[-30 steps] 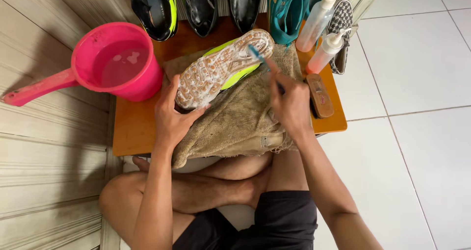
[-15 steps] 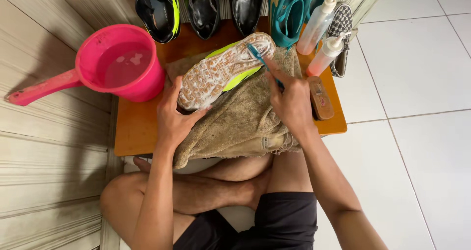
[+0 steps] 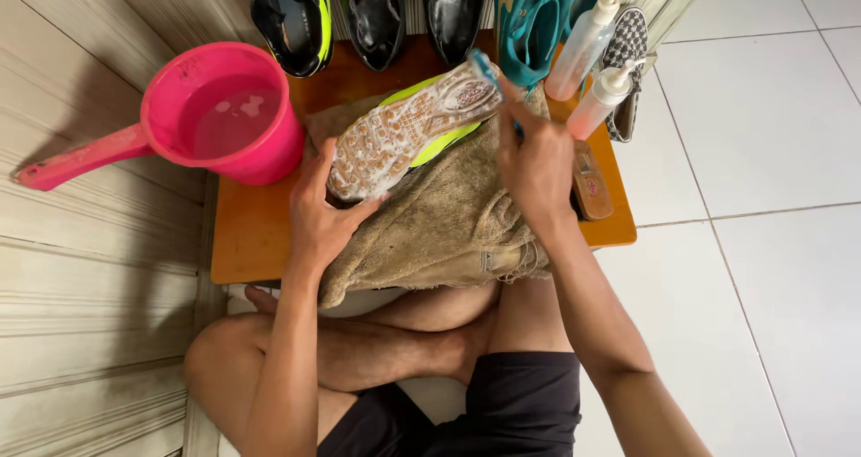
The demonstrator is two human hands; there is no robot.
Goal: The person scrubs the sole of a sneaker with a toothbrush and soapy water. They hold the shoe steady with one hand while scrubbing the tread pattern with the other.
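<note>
Left hand (image 3: 321, 215) clamps shoe (image 3: 408, 132) sole-up on towel (image 3: 439, 228); right hand (image 3: 536, 161) closed around brush (image 3: 484, 67) at toe.

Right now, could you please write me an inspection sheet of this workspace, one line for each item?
Surface: low orange table, a beige towel spread on it.
Job's things: yellow-green shoe lying sole up on the towel, sole soapy; small blue brush at its heel end.
Clutter: pink dipper with water at left; two spray bottles and a wooden brush at right; more shoes along the far edge.
Grippers: left hand holds the shoe; right hand grips the blue brush.
Cables: nothing seen.
Surroundings: white tiled floor; the person sits cross-legged.
</note>
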